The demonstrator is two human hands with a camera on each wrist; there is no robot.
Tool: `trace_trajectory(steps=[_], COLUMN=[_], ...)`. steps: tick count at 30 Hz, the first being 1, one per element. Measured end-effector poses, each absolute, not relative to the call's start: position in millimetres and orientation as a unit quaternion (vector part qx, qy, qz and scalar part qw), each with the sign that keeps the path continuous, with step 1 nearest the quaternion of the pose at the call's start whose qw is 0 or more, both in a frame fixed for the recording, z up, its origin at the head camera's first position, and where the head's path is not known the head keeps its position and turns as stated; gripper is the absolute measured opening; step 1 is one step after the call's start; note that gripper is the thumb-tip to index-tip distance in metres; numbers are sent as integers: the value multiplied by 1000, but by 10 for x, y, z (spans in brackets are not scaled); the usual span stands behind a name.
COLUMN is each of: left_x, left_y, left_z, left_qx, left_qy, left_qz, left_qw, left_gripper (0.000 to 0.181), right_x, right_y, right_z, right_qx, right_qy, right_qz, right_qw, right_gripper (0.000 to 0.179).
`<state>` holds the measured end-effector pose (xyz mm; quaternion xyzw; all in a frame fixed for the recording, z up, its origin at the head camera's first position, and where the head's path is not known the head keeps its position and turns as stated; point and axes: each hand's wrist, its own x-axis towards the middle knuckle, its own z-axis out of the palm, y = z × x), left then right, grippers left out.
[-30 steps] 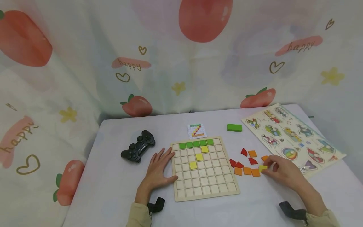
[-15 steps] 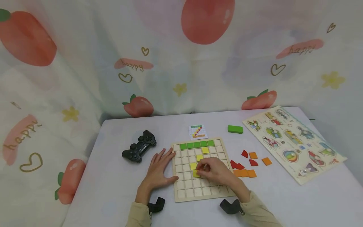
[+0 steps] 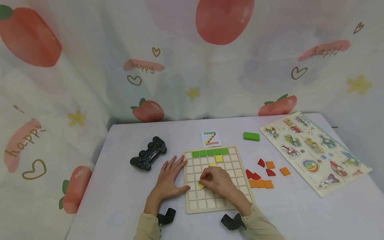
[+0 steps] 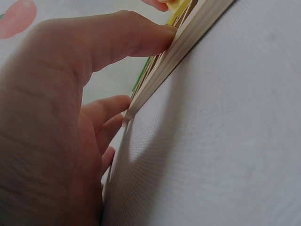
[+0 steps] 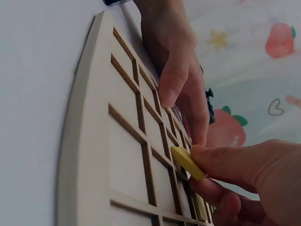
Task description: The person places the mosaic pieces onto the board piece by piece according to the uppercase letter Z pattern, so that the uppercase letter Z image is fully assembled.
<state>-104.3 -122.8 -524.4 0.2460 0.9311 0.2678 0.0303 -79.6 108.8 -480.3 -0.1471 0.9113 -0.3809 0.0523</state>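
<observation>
My right hand (image 3: 218,181) pinches a yellow square tile (image 5: 188,163) between thumb and fingers. The tile is tilted, close over the wooden grid board (image 3: 201,210), left of its middle. At the board's left edge rests my left hand (image 3: 168,182), fingers spread, thumb and fingertips against the rim. A row of green tiles (image 3: 210,152) fills cells near the board's top. Below that row, yellow tiles (image 3: 219,158) sit in a diagonal, partly hidden by my right hand. The left wrist view shows my left thumb (image 4: 153,40) on the board's side.
Right of the board lie several orange square tiles (image 3: 269,184) and red wedge pieces (image 3: 270,172). A small pattern card (image 3: 211,139) stands beyond the board, with a green block (image 3: 251,136) to its right. A black game controller (image 3: 148,153) lies left; a picture puzzle board (image 3: 315,153) lies far right.
My right hand has picked up a yellow tile from the loose pieces and carried it left over the board, then slightly farther left. My left hand has stayed at the rim.
</observation>
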Motion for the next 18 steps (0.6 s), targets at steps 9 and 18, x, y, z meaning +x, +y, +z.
trace_trajectory(steps=[9, 18], left_x=[-1038, -1039], left_y=[-1214, -1229], left_z=[-5224, -5207], left_qx=[248, 249], left_qy=[929, 929], left_qz=[272, 273], left_qw=[32, 30], left_gripper=[93, 93], right_x=[-796, -788], right_y=[1111, 1017], right_z=[-4820, -4877], right_qx=[-144, -174], right_qy=[919, 926], right_qz=[-363, -334], right_qw=[58, 36], right_gripper=[19, 19])
